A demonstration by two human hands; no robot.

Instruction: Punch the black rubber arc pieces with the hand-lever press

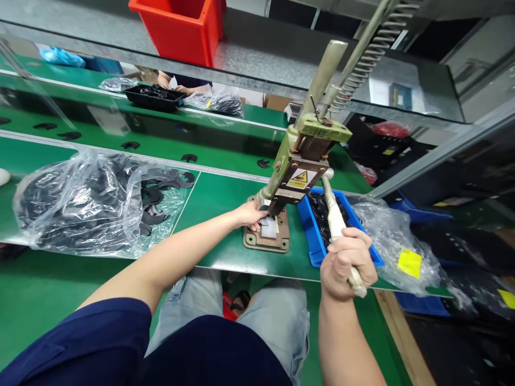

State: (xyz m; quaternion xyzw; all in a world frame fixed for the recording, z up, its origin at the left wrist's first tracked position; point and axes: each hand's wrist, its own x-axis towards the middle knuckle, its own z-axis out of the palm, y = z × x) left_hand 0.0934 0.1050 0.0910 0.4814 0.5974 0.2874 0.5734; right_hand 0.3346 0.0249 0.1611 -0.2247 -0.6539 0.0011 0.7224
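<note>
A green hand-lever press stands on the bench, with a warning label on its front. My right hand is closed round its lever, which is wrapped in pale tape. My left hand is at the press base, its fingers pinching a small black part beside the lower end of the ram. The part's exact shape is mostly hidden by the fingers and the ram. Right of the press, a blue bin holds many small black parts, partly covered by the lever.
To the left lies a clear plastic bag of black curved pieces, some spilling out. Similar pieces lie along the green strip behind. A red bin sits on the shelf above. Across the bench, a person's hands are near a black tray.
</note>
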